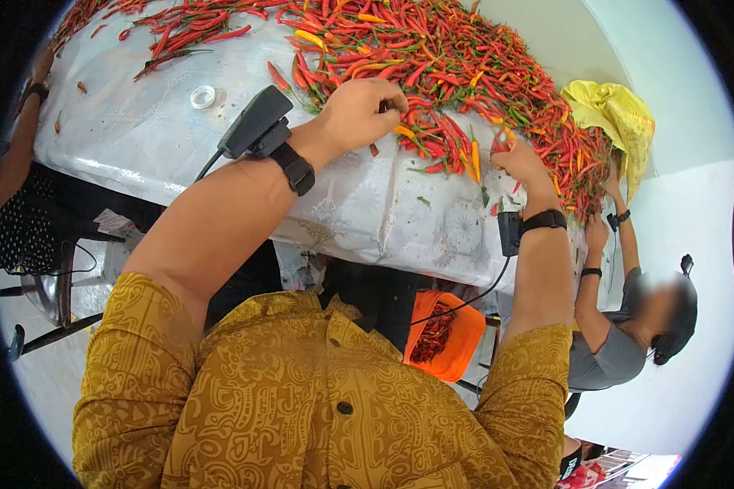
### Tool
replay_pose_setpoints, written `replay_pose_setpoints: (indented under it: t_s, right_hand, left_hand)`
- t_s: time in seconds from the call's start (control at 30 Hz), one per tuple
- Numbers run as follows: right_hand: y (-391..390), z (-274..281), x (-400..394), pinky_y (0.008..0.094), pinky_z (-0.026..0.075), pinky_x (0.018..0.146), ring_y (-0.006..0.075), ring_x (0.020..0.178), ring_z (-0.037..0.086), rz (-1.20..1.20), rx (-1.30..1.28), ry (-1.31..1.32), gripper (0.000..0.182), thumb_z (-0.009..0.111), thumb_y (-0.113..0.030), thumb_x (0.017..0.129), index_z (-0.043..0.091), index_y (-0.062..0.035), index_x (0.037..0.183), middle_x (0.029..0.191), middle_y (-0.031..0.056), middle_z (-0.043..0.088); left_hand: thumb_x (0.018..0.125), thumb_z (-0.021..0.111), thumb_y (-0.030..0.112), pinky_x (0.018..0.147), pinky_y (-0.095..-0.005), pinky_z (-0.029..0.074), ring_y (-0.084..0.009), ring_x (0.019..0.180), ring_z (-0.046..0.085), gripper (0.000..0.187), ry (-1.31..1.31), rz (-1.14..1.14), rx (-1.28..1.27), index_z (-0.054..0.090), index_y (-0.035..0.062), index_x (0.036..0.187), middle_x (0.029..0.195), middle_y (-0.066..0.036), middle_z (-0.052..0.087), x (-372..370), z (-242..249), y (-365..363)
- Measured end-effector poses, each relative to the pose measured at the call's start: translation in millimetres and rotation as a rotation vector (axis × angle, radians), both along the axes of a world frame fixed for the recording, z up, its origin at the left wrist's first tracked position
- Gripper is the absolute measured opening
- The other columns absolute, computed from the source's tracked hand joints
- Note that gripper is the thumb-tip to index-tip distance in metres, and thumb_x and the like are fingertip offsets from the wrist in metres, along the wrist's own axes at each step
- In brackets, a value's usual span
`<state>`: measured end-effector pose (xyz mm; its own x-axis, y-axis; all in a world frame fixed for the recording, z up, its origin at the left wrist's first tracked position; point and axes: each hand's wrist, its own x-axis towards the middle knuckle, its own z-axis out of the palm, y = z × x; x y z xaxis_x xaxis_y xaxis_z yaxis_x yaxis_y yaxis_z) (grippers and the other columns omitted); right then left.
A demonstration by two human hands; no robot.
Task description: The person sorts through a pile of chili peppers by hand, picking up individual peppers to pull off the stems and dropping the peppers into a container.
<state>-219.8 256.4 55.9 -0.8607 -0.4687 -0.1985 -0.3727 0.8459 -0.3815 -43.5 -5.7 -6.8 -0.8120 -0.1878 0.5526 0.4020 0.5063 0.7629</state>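
My left hand (360, 112) hovers over the near edge of a large heap of red chili peppers (432, 57). Its fingers are curled inward, and what they hold, if anything, is hidden. To the right, my right hand (525, 167) is closed at the heap's edge, its fingertips pinched on a red chili pepper (501, 143). Between both hands lies a small cluster of red and orange chilies (444, 147) with green stems. Each wrist wears a black strap with a small dark device.
A patterned silvery cloth (351, 204) covers the table. On it lie a white ring (203, 98) and a smaller chili group (192, 33). An orange tub (444, 334) holding chilies stands below the edge. A co-worker (628, 326) reaches in near a yellow sack (616, 118); another person's arm (20, 138) is at left.
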Motion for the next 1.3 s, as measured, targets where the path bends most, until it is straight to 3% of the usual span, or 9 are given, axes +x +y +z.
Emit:
replay_pose_setpoints:
  t_s: [0.33, 0.43, 0.5, 0.63, 0.73, 0.9, 1.07, 1.17, 1.3]
  right_hand:
    - [-22, -8, 2, 0.0332, 0.043, 0.058, 0.0187, 0.062, 0.056, 0.07, -0.122, 0.012, 0.025, 0.066, -0.02, 0.06, 0.061, 0.0011, 0.071, 0.064, 0.0098, 0.059]
    - [-25, -11, 3, 0.0306, 0.041, 0.056, 0.0134, 0.06, 0.052, 0.043, 0.041, 0.016, 0.022, 0.07, -0.017, 0.062, 0.061, 0.0006, 0.072, 0.067, 0.005, 0.06]
    - [-23, -14, -2, 0.0348, 0.044, 0.058, 0.0214, 0.062, 0.058, 0.105, 0.122, 0.067, 0.03, 0.071, -0.023, 0.058, 0.062, 0.0023, 0.071, 0.065, 0.0114, 0.06]
    - [-17, -6, 10, 0.0343, 0.045, 0.057, 0.0192, 0.061, 0.056, 0.055, 0.125, 0.124, 0.027, 0.069, -0.02, 0.058, 0.061, 0.002, 0.072, 0.062, 0.0098, 0.058]
    - [9, -8, 12, 0.0273, 0.042, 0.053, 0.0122, 0.061, 0.053, -0.096, -0.323, 0.01, 0.026, 0.066, -0.014, 0.06, 0.059, -0.0002, 0.081, 0.067, 0.0035, 0.057]
    - [44, -3, 61, 0.0236, 0.038, 0.053, 0.0076, 0.059, 0.05, -0.324, -0.541, 0.045, 0.024, 0.065, -0.011, 0.062, 0.059, -0.0035, 0.083, 0.069, -0.0005, 0.056]
    - [71, -25, 96, 0.0205, 0.029, 0.047, 0.0026, 0.053, 0.04, -0.352, -1.086, -0.004, 0.01, 0.064, -0.007, 0.07, 0.057, -0.0066, 0.078, 0.063, -0.0061, 0.048]
    - [80, -38, 97, 0.0195, 0.028, 0.046, 0.0024, 0.052, 0.04, -0.404, -1.279, -0.027, 0.01, 0.064, -0.007, 0.072, 0.057, -0.0064, 0.078, 0.062, -0.006, 0.048]
    - [89, -50, 95, 0.02, 0.029, 0.044, 0.0032, 0.051, 0.041, -0.42, -1.441, -0.047, 0.011, 0.065, -0.008, 0.073, 0.058, -0.0062, 0.08, 0.062, -0.0054, 0.048]
  left_hand:
    - [0.071, 0.055, 0.014, 0.064, -0.0338, 0.047, -0.0236, 0.069, 0.06, 0.02, -0.016, 0.005, 0.005, 0.063, 0.002, 0.085, 0.075, -0.011, 0.061, -2, -3, -1]
    - [0.07, 0.055, 0.014, 0.064, -0.0336, 0.047, -0.0236, 0.069, 0.06, 0.02, -0.026, 0.004, -0.019, 0.063, 0.0027, 0.086, 0.075, -0.011, 0.061, -1, -3, -1]
    - [0.074, 0.056, 0.006, 0.063, -0.0272, 0.045, -0.0138, 0.07, 0.057, 0.018, -0.054, 0.007, -0.044, 0.062, 0.0014, 0.09, 0.079, -0.008, 0.061, 0, -2, -2]
    - [0.074, 0.056, 0.006, 0.063, -0.0265, 0.046, -0.0122, 0.069, 0.056, 0.018, -0.091, 0.0, -0.043, 0.062, 0.0019, 0.091, 0.08, -0.008, 0.061, 1, 1, -2]
    - [0.075, 0.056, 0.006, 0.063, -0.0255, 0.045, -0.0107, 0.069, 0.056, 0.019, -0.076, 0.012, -0.066, 0.062, 0.0012, 0.092, 0.079, -0.007, 0.06, 3, 3, 0]
    - [0.074, 0.061, 0.013, 0.06, -0.0288, 0.047, -0.0163, 0.064, 0.057, 0.019, -0.091, 0.008, 0.03, 0.063, 0.0032, 0.09, 0.079, -0.009, 0.062, 0, 1, 3]
    - [0.075, 0.062, 0.013, 0.06, -0.0271, 0.047, -0.0146, 0.064, 0.058, 0.019, -0.136, -0.035, -0.041, 0.063, 0.0041, 0.092, 0.08, -0.008, 0.062, -3, 18, 11]
    - [0.076, 0.06, 0.006, 0.067, -0.0247, 0.046, -0.0108, 0.074, 0.056, 0.023, -0.1, -0.12, -0.161, 0.062, 0.0021, 0.098, 0.087, -0.005, 0.061, -10, 49, 31]
    - [0.069, 0.061, 0.007, 0.084, -0.0324, 0.046, -0.0229, 0.097, 0.057, 0.033, -0.177, -0.255, -0.47, 0.062, 0.0038, 0.103, 0.103, -0.011, 0.06, -35, 84, 56]
